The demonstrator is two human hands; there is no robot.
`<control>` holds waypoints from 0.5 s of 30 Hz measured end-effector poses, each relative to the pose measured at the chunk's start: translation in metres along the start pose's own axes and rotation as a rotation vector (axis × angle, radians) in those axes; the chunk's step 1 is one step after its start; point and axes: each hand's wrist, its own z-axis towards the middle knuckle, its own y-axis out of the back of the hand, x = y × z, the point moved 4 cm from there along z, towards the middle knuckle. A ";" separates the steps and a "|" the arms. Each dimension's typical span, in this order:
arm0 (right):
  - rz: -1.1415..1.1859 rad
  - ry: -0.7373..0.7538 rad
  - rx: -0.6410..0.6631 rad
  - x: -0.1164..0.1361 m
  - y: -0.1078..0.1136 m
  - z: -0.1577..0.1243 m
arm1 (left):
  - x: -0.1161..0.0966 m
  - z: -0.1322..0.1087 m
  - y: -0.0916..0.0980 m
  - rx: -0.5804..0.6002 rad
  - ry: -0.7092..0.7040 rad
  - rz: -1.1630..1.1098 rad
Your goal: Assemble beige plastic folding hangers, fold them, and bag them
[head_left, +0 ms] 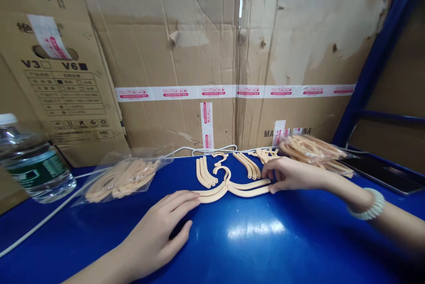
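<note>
A cream plastic clothes hanger (215, 196) lies on the blue table in front of me, its hook (227, 172) pointing away. Two curved arm pieces run side by side on each half. My left hand (166, 220) rests with its fingertips at the left arm ends, thumb held apart. At the right ends, my right hand (282, 175) has its thumb and bent fingers closed around the tips. Behind the hanger are loose curved arms on the left (203, 172) and on the right (247, 166). Small hook pieces (220, 158) lie between them.
Clear bags of cream hanger parts lie at left (122, 180) and right (308, 149). A water bottle (33, 164) stands far left; a dark phone-like slab (381, 173) lies far right. A white cable (43, 226) crosses the table (212, 248). Cardboard boxes (166, 54) wall the back.
</note>
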 end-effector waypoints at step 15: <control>0.008 -0.024 0.036 -0.004 -0.001 0.001 | -0.002 0.003 0.002 -0.050 0.020 -0.086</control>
